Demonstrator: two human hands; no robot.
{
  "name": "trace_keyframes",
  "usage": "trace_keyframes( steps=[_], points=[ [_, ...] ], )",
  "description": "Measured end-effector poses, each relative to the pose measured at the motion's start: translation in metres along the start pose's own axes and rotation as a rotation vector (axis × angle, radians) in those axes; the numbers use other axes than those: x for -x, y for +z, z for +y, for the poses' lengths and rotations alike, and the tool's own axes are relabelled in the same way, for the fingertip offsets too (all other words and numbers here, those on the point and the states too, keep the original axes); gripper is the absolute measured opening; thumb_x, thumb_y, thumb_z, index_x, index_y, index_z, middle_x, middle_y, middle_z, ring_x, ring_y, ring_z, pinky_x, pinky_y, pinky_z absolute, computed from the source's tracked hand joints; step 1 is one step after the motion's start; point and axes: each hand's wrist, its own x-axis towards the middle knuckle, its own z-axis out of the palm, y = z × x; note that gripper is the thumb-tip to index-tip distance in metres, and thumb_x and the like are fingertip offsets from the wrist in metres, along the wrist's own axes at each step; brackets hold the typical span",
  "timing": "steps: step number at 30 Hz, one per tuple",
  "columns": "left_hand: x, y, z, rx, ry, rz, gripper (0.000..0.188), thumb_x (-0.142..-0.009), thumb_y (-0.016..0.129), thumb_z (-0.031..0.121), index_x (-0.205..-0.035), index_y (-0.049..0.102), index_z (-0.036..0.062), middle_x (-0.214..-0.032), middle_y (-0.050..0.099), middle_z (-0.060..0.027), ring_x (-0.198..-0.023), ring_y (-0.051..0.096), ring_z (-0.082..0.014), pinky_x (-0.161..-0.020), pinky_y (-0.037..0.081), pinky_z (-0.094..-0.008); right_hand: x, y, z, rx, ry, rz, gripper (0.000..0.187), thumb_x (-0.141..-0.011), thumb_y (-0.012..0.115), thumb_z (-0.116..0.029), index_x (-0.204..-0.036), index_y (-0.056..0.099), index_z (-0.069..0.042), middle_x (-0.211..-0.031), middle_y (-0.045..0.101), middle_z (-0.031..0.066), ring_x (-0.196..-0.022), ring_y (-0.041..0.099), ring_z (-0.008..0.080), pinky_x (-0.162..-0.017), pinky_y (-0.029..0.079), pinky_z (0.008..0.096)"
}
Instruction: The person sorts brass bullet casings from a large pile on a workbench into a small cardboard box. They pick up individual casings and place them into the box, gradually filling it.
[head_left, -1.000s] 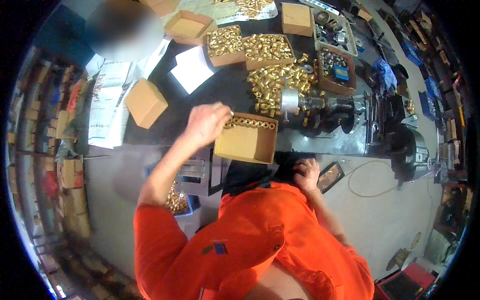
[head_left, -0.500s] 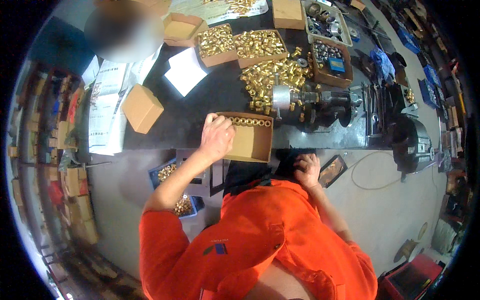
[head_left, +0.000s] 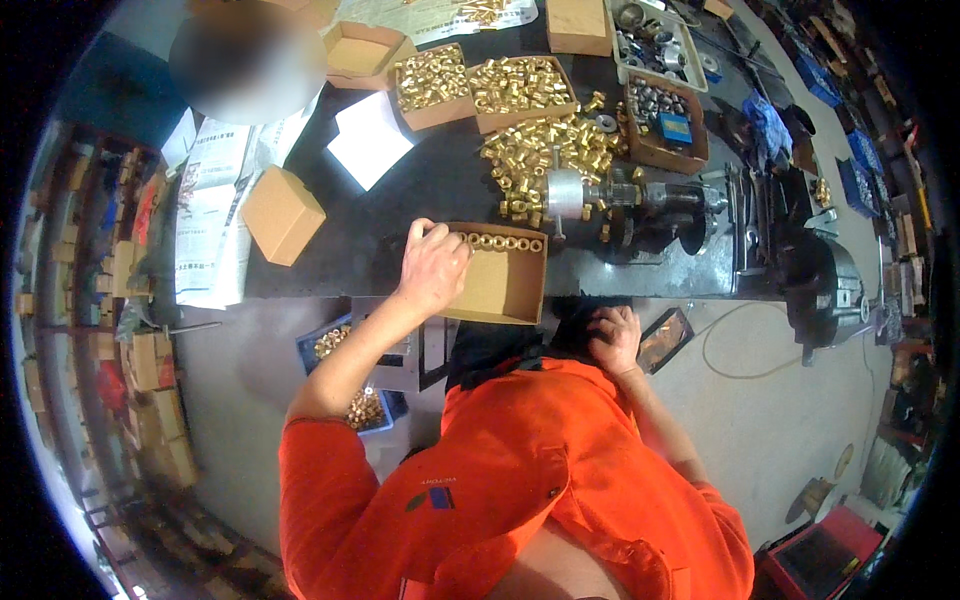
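Observation:
An open cardboard box (head_left: 500, 290) sits at the table's near edge, partly overhanging it. Inside, a row of brass nuts (head_left: 505, 243) lines its far wall; the rest of the visible bottom is bare. My left hand (head_left: 436, 265) is closed over the box's far left corner, fingers curled at the rim, hiding that corner and the row's left end. Lower down, my right hand (head_left: 615, 335) rests on my dark-clad thigh. Its fingers are curled, and whatever they hold, if anything, is hidden. Beyond the box lies a loose heap of brass nuts (head_left: 520, 160).
Two cardboard boxes of brass fittings (head_left: 432, 80) (head_left: 520, 90) stand behind the heap. A metal fixture (head_left: 640, 200) lies right of it. A closed carton (head_left: 283, 215) and white paper (head_left: 368, 145) are on the left. Blue bins (head_left: 370, 410) stand below the table.
Both hands and the box stay almost where they were. The view has shifted very slightly; nothing has visibly been picked up or let go.

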Motion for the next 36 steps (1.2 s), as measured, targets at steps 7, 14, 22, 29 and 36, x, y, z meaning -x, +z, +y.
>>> trace_keyframes(
  steps=[7, 14, 22, 29, 36],
  points=[
    [-0.026, -0.025, -0.012, 0.108, -0.017, 0.014, 0.01, -0.078, 0.067, 0.017, -0.077, 0.065, 0.0072, -0.073, 0.06, -0.0074, -0.074, 0.057, -0.0248, -0.077, 0.043, -0.0393, 0.001, 0.001, 0.004, 0.008, -0.004, 0.006, 0.023, -0.056, 0.064, -0.021, -0.077, 0.067, -0.013, -0.099, 0.064, 0.0009, -0.096, 0.053, 0.0271, -0.079, 0.04, 0.0402],
    [-0.092, 0.002, -0.038, 0.295, -0.212, -0.097, 0.014, -0.081, 0.064, 0.019, -0.089, 0.068, 0.008, -0.085, 0.066, -0.0098, -0.081, 0.064, -0.0322, -0.07, 0.05, -0.0455, 0.002, 0.002, 0.003, 0.012, -0.002, -0.005, 0.023, -0.055, 0.066, -0.02, -0.077, 0.067, -0.012, -0.099, 0.064, 0.0013, -0.096, 0.053, 0.0272, -0.08, 0.041, 0.04],
    [-0.106, 0.046, -0.047, 0.287, -0.349, -0.238, 0.023, -0.081, 0.062, 0.025, -0.098, 0.07, 0.0116, -0.088, 0.07, -0.0147, -0.085, 0.066, -0.035, -0.075, 0.052, -0.0458, 0.001, 0.002, 0.001, 0.008, -0.014, 0.044, 0.021, -0.055, 0.063, -0.015, -0.075, 0.068, -0.012, -0.097, 0.064, 0.0014, -0.093, 0.054, 0.0274, -0.078, 0.042, 0.0402],
    [-0.109, 0.054, -0.053, 0.33, -0.372, -0.276, 0.021, -0.082, 0.062, 0.025, -0.096, 0.07, 0.0109, -0.088, 0.07, -0.0122, -0.086, 0.066, -0.0334, -0.075, 0.052, -0.0441, -0.001, -0.002, -0.003, -0.007, -0.016, 0.02, 0.022, -0.055, 0.064, -0.016, -0.075, 0.068, -0.012, -0.098, 0.064, 0.0011, -0.092, 0.054, 0.0272, -0.078, 0.042, 0.0397],
    [-0.097, 0.027, -0.052, 0.132, -0.208, -0.16, 0.016, -0.083, 0.062, 0.019, -0.093, 0.068, 0.0086, -0.09, 0.067, -0.01, -0.082, 0.065, -0.0338, -0.071, 0.051, -0.0442, -0.002, -0.003, -0.005, -0.005, -0.013, 0.042, 0.021, -0.054, 0.064, -0.016, -0.075, 0.068, -0.013, -0.096, 0.064, 0.0005, -0.09, 0.054, 0.027, -0.077, 0.042, 0.0399]
  ],
)
